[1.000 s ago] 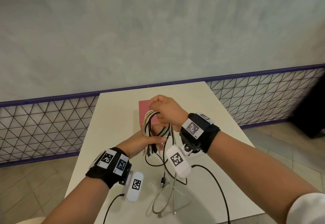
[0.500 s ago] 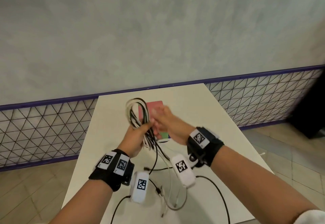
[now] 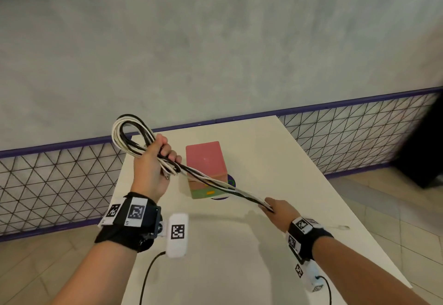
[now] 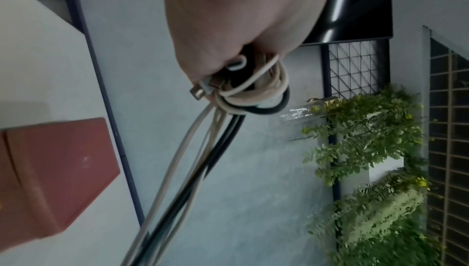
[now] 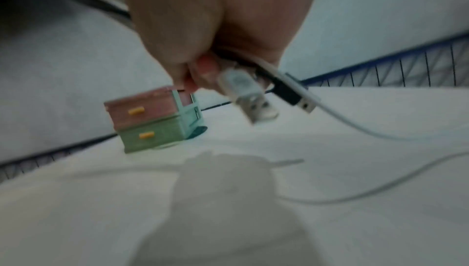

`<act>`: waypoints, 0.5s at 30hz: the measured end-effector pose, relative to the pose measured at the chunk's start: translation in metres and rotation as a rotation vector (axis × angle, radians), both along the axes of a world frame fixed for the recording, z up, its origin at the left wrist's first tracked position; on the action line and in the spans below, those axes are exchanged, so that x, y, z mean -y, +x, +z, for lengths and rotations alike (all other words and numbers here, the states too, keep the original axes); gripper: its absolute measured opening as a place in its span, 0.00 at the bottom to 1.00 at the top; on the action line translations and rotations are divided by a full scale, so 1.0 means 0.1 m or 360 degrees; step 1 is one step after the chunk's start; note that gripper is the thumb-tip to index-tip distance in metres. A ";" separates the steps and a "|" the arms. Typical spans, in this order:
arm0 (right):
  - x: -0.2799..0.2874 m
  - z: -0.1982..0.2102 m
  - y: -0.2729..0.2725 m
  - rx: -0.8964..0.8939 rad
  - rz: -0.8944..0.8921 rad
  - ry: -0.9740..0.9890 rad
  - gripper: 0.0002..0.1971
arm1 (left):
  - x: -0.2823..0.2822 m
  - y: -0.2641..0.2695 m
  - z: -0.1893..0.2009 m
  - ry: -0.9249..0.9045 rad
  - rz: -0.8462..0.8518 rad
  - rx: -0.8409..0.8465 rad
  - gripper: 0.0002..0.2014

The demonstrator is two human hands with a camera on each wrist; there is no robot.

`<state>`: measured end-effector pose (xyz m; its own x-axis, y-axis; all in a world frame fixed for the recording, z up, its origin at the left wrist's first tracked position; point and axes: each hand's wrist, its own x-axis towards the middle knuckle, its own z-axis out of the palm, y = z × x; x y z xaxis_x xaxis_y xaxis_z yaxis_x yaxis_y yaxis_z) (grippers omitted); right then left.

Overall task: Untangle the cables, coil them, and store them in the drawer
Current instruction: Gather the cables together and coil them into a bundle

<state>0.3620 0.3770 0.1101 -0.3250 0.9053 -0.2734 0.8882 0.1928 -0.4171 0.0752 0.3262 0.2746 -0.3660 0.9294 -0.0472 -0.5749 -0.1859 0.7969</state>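
A white table [image 3: 299,161] stands by a grey wall [image 3: 215,53]. Low on the wall runs a wire fence [image 3: 48,180] with a purple rail. Green plants [image 4: 368,150] hang nearby.

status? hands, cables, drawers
Left hand grips the looped cables; right hand pinches their plug ends, bundle stretched taut between. Both drawers shut, cables not stored. One loose white cable on the table.
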 end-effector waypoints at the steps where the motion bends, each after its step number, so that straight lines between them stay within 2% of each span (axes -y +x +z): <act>1: -0.02 0.00 0.01 0.0068 0.0008 0.0020 0.14 | -0.01 0.02 -0.01 -0.0011 0.0013 -0.0003 0.14; 2: -0.02 0.01 0.01 0.0113 0.0024 0.0002 0.16 | -0.03 0.03 -0.03 -0.0023 0.0018 -0.0012 0.14; 3: -0.02 0.04 -0.01 0.0145 0.0051 -0.0031 0.24 | -0.04 0.03 -0.05 -0.0035 0.0019 -0.0024 0.14; 5: 0.03 0.15 -0.11 0.0141 0.0147 -0.0015 0.51 | -0.06 0.04 -0.10 -0.0057 0.0014 -0.0070 0.14; 6: 0.05 0.25 -0.18 0.0051 0.0195 0.0074 0.58 | -0.06 0.04 -0.13 -0.0068 0.0011 -0.0101 0.15; 7: 0.07 0.39 -0.28 -0.0115 0.0231 0.0158 0.60 | -0.07 0.06 -0.15 -0.0082 0.0011 -0.0135 0.15; 9: 0.08 0.71 -0.52 -0.0591 0.0288 0.0201 0.53 | -0.06 0.13 -0.20 -0.0124 0.0018 -0.0216 0.16; 11: 0.10 0.96 -0.83 -0.0971 0.0415 0.0070 0.48 | -0.04 0.24 -0.23 -0.0179 0.0006 -0.0295 0.16; 13: 0.20 1.04 -1.12 -0.1097 0.0569 -0.0035 0.40 | -0.02 0.34 -0.22 -0.0202 -0.0046 -0.0252 0.17; 15: 0.28 0.89 -1.27 -0.1237 0.0490 -0.0099 0.25 | -0.02 0.37 -0.17 -0.0185 -0.0097 -0.0116 0.18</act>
